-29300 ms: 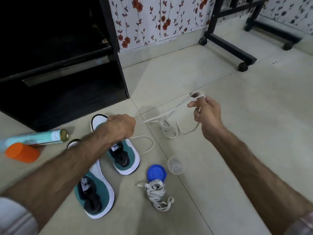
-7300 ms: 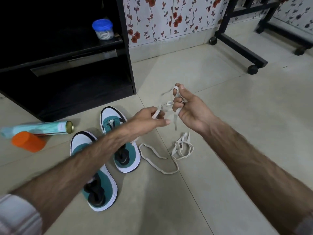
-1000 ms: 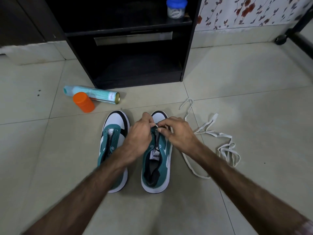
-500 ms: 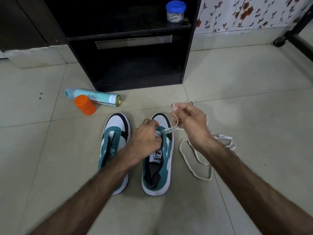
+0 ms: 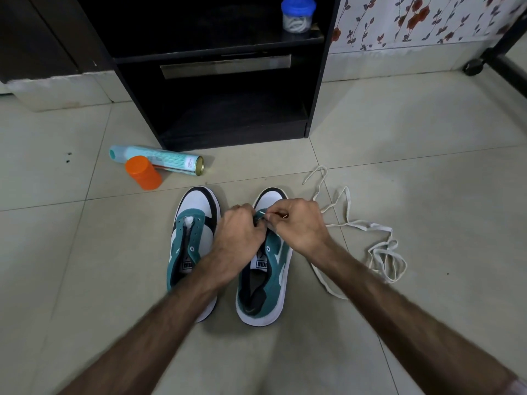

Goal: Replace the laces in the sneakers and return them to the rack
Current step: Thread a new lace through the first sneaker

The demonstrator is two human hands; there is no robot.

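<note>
Over rt sneaker (image 5: 271,269), both hands pinch lace (image 5: 356,223) tip: left (image 5: 239,238), right (image 5: 299,226).

Suede-like matt sneaker (image 5: 271,269), glossy tiles (image 5: 399,124)

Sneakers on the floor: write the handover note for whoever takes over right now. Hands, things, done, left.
Left hand: grips the right sneaker at its front eyelets.
Right hand: pinches the lace tip at those eyelets.
The rest of the lace trails on the floor to the right.
Left sneaker: beside it, no lace.
Jar with laces sits on the rack.
Done: threading just begun.
Left: lace both sneakers, put them on the rack.
</note>
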